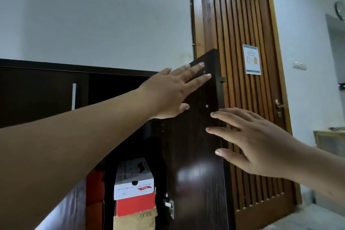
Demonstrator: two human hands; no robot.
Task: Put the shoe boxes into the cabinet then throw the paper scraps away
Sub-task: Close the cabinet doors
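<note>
Scene: a head-worn camera looks at a dark wood-grain cabinet (pixel 43 89) against a pale wall, with a slatted brown room door (pixel 242 99) to its right.
Cabinet door: the dark cabinet door (pixel 192 155) stands swung open toward the viewer, hinged low on its left side where a metal hinge (pixel 169 204) shows. Its long axis runs up and down.
Left hand: the left hand (pixel 168 93) is open and flat, fingers spread, palm on the inner face of the cabinet door near its top. It grips nothing.
Right hand: the right hand (pixel 252 142) is also open with fingers spread, held at the door's free edge. Whether the fingertips touch the edge cannot be told.
Shoe boxes: a white and red shoe box (pixel 134 185) sits inside the open compartment, stacked on a tan cardboard box (pixel 134 221) marked 0025. An orange box (pixel 94 188) stands just beside them on the left.
Box direction: the white and red box shows its short end face to the viewer, so its long axis appears to run back into the cabinet.
Progress: the boxes seen are already inside, so that part looks done or nearly done. Both flat hands suggest the door is about to be pushed shut.
Left to do: closing the door, then throwing away the paper scraps, which are not in view.
</note>
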